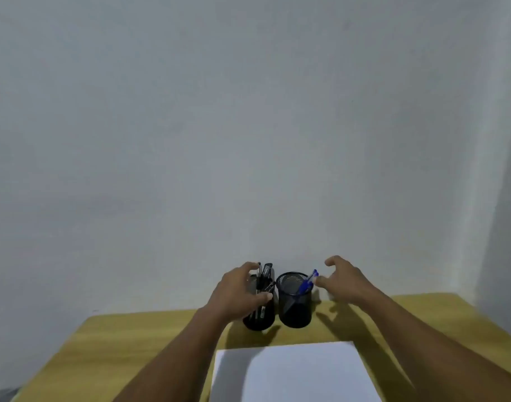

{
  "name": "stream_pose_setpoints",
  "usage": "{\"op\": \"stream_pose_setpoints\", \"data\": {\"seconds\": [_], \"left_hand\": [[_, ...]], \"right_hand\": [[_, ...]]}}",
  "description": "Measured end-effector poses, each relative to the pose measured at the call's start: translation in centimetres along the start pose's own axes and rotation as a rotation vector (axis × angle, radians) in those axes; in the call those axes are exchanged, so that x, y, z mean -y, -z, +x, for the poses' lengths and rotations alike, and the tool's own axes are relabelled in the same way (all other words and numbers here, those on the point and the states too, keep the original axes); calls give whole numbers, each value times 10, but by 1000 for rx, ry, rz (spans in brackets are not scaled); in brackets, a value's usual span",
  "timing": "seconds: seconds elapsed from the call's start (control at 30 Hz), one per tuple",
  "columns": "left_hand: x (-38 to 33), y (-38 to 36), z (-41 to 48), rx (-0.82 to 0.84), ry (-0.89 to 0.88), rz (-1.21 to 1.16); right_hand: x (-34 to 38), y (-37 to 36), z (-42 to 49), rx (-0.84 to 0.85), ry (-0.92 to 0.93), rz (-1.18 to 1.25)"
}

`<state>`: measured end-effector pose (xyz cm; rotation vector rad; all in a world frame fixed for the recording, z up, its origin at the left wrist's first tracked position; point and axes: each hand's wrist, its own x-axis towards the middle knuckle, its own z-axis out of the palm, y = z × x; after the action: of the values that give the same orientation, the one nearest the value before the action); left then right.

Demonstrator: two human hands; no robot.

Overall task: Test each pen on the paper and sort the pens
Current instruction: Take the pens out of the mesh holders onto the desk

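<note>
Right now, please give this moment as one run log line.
left hand: around left cup, black pens | right hand: open, beside right cup, blue pens | paper: blank

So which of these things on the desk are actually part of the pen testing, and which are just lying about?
Part of the job:
- left mesh cup with black pens
- right mesh cup with blue pens
- white paper
- left hand at the left cup, right hand open beside the right cup

Just lying about:
- nothing visible except the wooden desk itself
</note>
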<state>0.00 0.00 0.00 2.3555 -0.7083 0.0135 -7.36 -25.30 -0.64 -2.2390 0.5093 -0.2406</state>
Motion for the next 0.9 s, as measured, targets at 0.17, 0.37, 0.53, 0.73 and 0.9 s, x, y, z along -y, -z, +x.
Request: {"op": "stream_pose_setpoints", "data": {"seconds": [0.17,0.37,0.53,0.73,0.9], "left_hand": [[10,-24,45,8,11,7],[24,-37,73,-41,1,31],[30,-45,82,-70,22,42],[32,-49,85,-51,73,33],[28,-47,85,-18,86,34]], "right_hand": [[-6,-16,40,47,-79,76],[-4,-28,69,25,42,78],[-1,-35,75,21,61,134],[11,-39,67,-14,70,193],[26,-44,59,31,64,257]]}}
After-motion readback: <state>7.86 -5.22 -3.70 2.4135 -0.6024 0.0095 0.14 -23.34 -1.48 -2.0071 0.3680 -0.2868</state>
